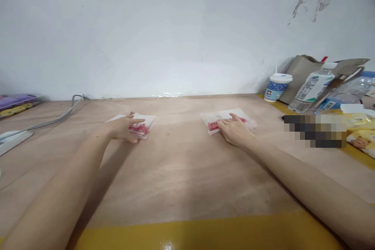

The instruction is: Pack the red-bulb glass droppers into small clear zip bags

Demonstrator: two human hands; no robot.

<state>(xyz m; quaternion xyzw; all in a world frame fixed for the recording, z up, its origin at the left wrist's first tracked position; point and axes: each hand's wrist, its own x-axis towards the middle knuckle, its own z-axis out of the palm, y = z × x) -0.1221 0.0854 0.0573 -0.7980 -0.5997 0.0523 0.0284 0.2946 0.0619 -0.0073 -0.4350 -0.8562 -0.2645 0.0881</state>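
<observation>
Two flat see-through plastic bags lie on the wooden table, each with small red pieces inside that are too small to name. My left hand [123, 127] is over the left bag [146, 121], thumb and fingers spread apart, hiding part of it. Whether it presses on the bag, I cannot tell. On the right bag [213, 118] rests my right hand [234, 130], its fingers stretched out across the red pieces. Neither hand is closed round a bag.
To the left are a grey cable [63, 115], a white power strip [14, 140] and purple and yellow packets [19, 103]. A paper cup [277, 88], a plastic bottle [315, 88], a grey bag [295, 74] and yellow packaging [363, 138] stand at the right. A wall closes off the back.
</observation>
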